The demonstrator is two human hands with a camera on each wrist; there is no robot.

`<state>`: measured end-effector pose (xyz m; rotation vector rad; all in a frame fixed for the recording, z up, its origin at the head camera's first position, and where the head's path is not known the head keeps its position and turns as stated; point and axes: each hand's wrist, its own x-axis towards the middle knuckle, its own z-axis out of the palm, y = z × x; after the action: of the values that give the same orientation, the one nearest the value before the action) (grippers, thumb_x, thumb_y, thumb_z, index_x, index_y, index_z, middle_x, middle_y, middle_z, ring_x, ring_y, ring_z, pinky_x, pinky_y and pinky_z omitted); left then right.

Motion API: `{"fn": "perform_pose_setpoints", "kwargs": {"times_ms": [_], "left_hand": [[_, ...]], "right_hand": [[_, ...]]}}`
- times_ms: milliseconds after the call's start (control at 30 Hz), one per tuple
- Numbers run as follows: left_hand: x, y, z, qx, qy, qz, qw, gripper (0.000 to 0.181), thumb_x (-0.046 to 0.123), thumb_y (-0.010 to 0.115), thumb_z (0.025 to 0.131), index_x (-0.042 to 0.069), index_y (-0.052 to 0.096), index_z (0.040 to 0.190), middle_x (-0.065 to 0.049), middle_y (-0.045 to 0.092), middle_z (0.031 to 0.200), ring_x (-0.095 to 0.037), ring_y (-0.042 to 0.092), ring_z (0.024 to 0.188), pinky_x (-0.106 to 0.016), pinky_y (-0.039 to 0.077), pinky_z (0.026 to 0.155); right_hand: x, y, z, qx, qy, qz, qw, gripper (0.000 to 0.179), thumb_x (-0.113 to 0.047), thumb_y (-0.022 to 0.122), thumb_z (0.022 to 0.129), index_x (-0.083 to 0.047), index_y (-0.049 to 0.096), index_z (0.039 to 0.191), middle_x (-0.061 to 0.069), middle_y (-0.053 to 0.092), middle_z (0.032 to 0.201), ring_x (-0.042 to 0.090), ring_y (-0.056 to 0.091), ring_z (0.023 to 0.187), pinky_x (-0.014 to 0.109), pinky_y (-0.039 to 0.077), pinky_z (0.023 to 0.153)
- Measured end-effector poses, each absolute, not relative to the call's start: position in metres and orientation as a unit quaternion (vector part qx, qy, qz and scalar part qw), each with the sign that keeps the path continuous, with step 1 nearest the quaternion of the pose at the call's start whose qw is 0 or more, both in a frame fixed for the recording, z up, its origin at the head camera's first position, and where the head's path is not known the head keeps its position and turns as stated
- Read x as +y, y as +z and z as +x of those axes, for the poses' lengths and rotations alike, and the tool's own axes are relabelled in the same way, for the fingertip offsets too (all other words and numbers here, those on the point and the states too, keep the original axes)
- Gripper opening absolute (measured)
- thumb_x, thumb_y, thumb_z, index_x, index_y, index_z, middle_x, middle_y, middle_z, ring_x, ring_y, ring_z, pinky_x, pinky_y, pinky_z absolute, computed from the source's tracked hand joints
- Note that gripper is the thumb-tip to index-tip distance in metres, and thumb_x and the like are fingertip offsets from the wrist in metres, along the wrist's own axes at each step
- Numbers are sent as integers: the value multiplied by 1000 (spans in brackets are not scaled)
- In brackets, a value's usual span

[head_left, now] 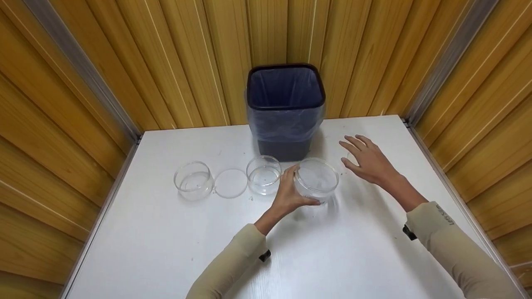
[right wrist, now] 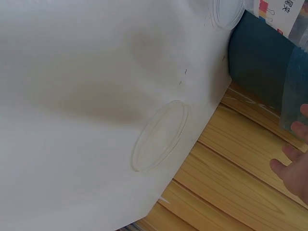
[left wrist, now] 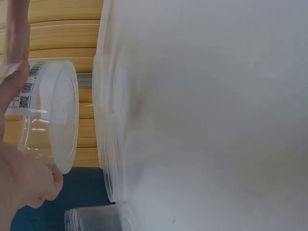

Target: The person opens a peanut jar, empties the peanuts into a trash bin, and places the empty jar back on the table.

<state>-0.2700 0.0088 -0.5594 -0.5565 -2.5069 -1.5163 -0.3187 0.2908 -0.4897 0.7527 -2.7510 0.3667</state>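
Note:
My left hand (head_left: 287, 194) grips a clear round plastic tub (head_left: 318, 178) by its side, with thumb and fingers on opposite sides. In the left wrist view the tub (left wrist: 53, 115) is tilted above the table and shows a white label with barcodes. To the right, my right hand (head_left: 368, 162) is raised with fingers spread and nothing in it. Beneath it, mostly hidden by the hand in the head view, a clear round lid (right wrist: 161, 137) lies on the table. A second tub (head_left: 264, 178) stands open just left of my left hand.
Further left lie another clear lid (head_left: 231, 183) and an open tub (head_left: 193, 182). A dark bin (head_left: 286, 149) lined with a bag stands behind the tubs on the white table (head_left: 166, 249). Wood-patterned panels (head_left: 199, 62) enclose the back and sides.

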Motion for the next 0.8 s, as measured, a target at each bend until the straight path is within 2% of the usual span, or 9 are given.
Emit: {"fn": "perform_pose_setpoints", "kwargs": {"times_ms": [267,433,567,800], "left_hand": [[25,-573,-279,-826,-520,-205,70,118,26,103,51,-1,40,147,-18,50,144,-31,47,131,-42,39,114],[39,-575,-285,-810,-549,-201,51,117,21,102,53,0,38,149,-20,49,145,-37,47,135,-41,37,116],[53,-577,-292,-798,-565,-204,52,118,15,101,53,-4,36,149,-24,48,147,-40,48,136,-40,37,117],[78,-579,-309,-790,-573,-213,30,120,14,101,54,-2,34,152,-22,48,149,-37,47,138,-33,34,118]], "right_hand": [[308,-493,-313,-955,115,239,131,53,-33,55,103,-7,50,149,20,44,154,47,35,141,72,34,106],[320,-494,-309,-960,106,221,136,52,-33,55,103,-7,50,148,20,45,153,48,36,140,72,35,105],[328,-494,-306,-965,107,200,132,53,-34,53,103,-7,50,148,21,45,153,48,35,140,73,35,104],[337,-493,-300,-967,135,173,129,52,-36,50,105,-8,48,150,21,43,154,48,34,141,74,34,105]]}}
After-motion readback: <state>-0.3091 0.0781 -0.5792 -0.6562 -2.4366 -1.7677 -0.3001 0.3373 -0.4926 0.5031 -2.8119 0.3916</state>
